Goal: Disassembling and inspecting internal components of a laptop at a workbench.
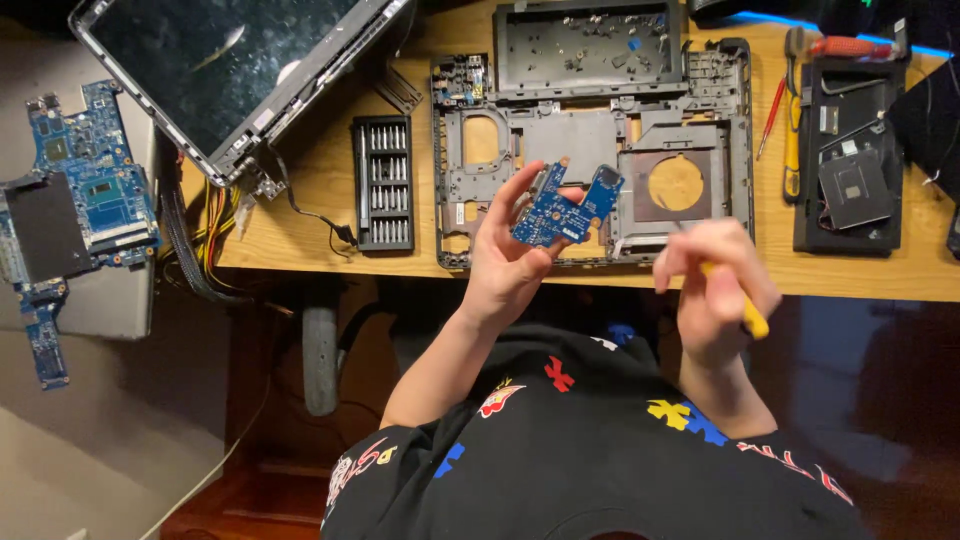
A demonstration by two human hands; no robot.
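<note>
One head-worn camera looks steeply down from above the person's chest, close to both raised hands. The wooden desk (pixel 320 190) fills the frame from nine to three o'clock across the top; floor shows at seven o'clock.

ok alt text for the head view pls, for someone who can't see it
Seen from above, a person's left hand holds up a small blue circuit board while the right hand grips a yellow-handled tool, over a wooden desk. On it lie a stripped laptop chassis, a bit set and a detached screen.
</note>
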